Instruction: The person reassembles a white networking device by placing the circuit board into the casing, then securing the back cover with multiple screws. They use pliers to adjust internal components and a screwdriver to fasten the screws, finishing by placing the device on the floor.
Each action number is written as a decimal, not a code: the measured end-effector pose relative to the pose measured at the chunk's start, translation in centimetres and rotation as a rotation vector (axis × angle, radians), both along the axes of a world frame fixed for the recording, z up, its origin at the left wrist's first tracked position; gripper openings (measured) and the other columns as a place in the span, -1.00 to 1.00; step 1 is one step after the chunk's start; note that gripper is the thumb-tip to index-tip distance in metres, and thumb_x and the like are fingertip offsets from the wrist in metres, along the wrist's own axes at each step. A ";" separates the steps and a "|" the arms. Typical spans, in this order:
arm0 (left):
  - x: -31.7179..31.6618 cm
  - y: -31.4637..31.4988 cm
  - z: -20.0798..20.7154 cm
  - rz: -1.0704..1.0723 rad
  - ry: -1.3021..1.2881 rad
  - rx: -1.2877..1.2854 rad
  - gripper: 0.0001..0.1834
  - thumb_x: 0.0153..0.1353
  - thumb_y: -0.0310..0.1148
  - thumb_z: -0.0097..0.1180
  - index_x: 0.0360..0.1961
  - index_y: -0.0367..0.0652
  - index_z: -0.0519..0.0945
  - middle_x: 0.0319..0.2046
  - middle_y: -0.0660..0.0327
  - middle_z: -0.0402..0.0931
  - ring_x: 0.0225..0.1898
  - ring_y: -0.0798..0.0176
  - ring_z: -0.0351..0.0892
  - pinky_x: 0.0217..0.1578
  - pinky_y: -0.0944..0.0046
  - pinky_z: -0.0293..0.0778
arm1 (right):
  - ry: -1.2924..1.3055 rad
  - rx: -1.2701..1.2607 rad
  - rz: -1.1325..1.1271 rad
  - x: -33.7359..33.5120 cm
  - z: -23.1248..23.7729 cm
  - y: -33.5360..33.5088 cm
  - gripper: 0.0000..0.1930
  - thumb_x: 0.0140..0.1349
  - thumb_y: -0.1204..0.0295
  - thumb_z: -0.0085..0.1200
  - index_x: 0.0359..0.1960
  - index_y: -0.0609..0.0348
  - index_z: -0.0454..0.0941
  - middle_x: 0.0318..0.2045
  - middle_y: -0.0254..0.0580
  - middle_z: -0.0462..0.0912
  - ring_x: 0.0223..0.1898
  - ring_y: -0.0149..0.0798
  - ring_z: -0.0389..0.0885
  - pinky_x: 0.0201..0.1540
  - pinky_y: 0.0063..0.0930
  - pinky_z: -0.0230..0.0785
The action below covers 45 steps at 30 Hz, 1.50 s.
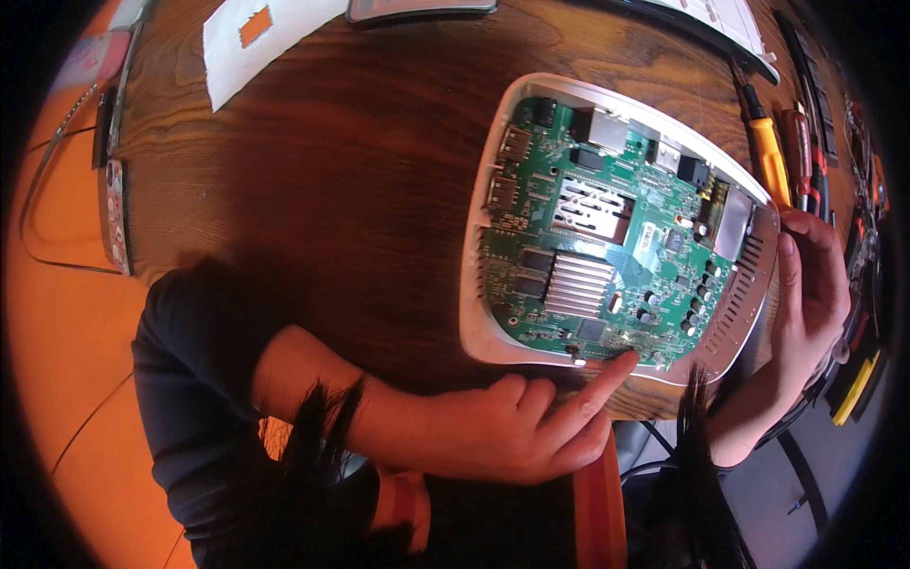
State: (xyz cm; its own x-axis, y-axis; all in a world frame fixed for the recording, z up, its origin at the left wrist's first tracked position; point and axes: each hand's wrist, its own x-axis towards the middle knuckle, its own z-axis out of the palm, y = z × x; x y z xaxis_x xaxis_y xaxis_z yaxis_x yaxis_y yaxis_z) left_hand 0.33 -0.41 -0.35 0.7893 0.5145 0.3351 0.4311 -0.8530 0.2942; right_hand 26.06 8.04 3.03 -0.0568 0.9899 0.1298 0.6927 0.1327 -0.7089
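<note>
An opened electronics box [471, 275] lies tilted on the wooden table, its white shell holding a green circuit board [654, 270]. On the board sit a finned silver heatsink [578, 284], metal ports along two sides and several small capacitors. A perforated metal strip [735, 303] runs along its right side. My left hand [531, 427] reaches in from below with the index finger stretched onto the board's near edge; the other fingers are curled and hold nothing visible. At the right edge, my right hand [810, 303] grips the shell between thumb and fingers.
Past the box's far right corner lie a yellow-handled screwdriver [770, 156] and a red-handled tool [817, 175]. More tools crowd the right rim. A white paper [265, 47] and a grey-edged tray [422, 9] lie at the far side. Cables [654, 465] hang below the table's near edge.
</note>
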 end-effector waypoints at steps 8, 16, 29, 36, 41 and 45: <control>0.3 -0.3 -0.4 0.012 -0.014 0.016 -0.81 0.22 -0.20 -0.06 -0.40 -0.07 0.39 -0.04 0.04 0.54 -0.73 0.56 0.15 -0.69 0.60 0.01 | 0.009 -0.013 0.015 0.8 -0.2 -0.2 -0.85 0.23 0.62 -0.01 -0.17 0.38 0.46 -0.21 -0.09 0.60 -0.10 -0.35 0.55 0.02 -0.56 0.29; 0.1 -0.6 -0.6 0.027 0.033 0.038 -0.83 0.21 -0.21 -0.06 -0.36 -0.07 0.44 0.02 0.09 0.51 -0.69 0.55 0.19 -0.68 0.60 0.04 | -0.016 0.011 -0.016 0.7 -0.2 -0.2 -0.86 0.22 0.62 0.00 -0.18 0.37 0.47 -0.24 -0.14 0.59 -0.14 -0.38 0.55 0.00 -0.58 0.29; 0.0 -0.6 -0.5 0.016 0.056 0.009 -0.69 0.23 -0.23 -0.07 -0.06 -0.07 0.52 0.08 0.11 0.45 -0.68 0.57 0.16 -0.65 0.62 0.11 | 0.038 -0.078 -0.037 0.2 -0.1 -0.5 -0.85 0.25 0.62 -0.01 -0.15 0.36 0.46 -0.21 -0.21 0.57 -0.12 -0.43 0.52 0.01 -0.63 0.28; 0.2 -0.4 -0.6 0.005 0.060 0.033 -0.70 0.21 -0.27 -0.09 -0.14 -0.15 0.59 0.06 0.08 0.48 -0.69 0.56 0.15 -0.64 0.61 0.10 | 0.025 -0.043 -0.004 0.0 -0.2 -0.3 -0.86 0.22 0.62 0.01 -0.18 0.36 0.46 -0.23 -0.22 0.57 -0.15 -0.45 0.51 -0.03 -0.64 0.27; 0.2 -0.2 -0.6 -0.003 0.067 0.063 -0.70 0.20 -0.28 -0.09 -0.17 -0.15 0.61 0.05 0.10 0.48 -0.70 0.56 0.12 -0.65 0.61 0.05 | 0.007 -0.050 -0.073 -0.2 -0.2 -0.4 -0.86 0.18 0.63 0.04 -0.22 0.36 0.47 -0.27 -0.20 0.57 -0.19 -0.45 0.50 -0.06 -0.65 0.26; 0.2 -0.2 -0.5 -0.009 0.069 0.071 -0.70 0.20 -0.27 -0.09 -0.17 -0.13 0.61 0.05 0.12 0.49 -0.70 0.57 0.10 -0.65 0.62 0.01 | -0.006 -0.050 -0.068 -0.3 -0.1 -0.3 -0.86 0.18 0.63 0.04 -0.22 0.36 0.47 -0.27 -0.21 0.57 -0.19 -0.45 0.50 -0.06 -0.65 0.26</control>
